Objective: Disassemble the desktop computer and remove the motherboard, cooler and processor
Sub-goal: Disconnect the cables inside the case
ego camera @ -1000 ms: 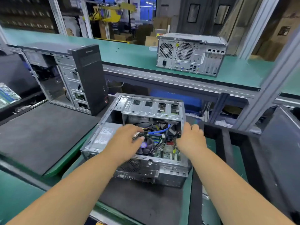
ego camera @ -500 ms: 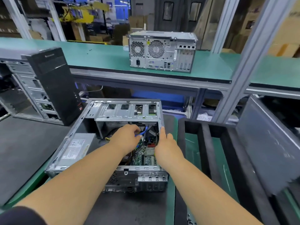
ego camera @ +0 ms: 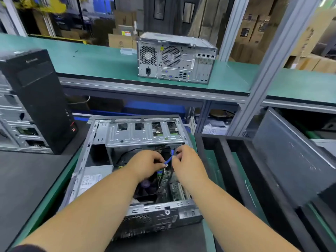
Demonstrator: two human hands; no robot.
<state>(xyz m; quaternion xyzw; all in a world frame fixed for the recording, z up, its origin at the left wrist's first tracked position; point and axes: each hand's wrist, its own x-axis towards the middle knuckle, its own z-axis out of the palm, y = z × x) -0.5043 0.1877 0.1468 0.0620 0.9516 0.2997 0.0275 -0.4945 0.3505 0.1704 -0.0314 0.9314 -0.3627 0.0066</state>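
Observation:
An open desktop case (ego camera: 101,135) lies on its side in front of me. Inside it are a grey power supply (ego camera: 92,177), a green motherboard (ego camera: 175,186) and a dark cooler fan (ego camera: 147,186). Both my hands are over the case's middle, below the metal drive cage (ego camera: 145,133). My left hand (ego camera: 145,164) and my right hand (ego camera: 187,162) each pinch a thin blue cable (ego camera: 169,160) that runs between them. My forearms hide part of the board.
A black tower (ego camera: 38,99) with an open frame stands at the left. A grey computer (ego camera: 174,59) sits on the raised green shelf (ego camera: 91,60). A black tray (ego camera: 227,170) and a leaning dark panel (ego camera: 291,157) are at the right.
My right hand moved from the case's right edge inward to the blue cable. My left hand shifted up to meet it. The camera view swung slightly left and closer.

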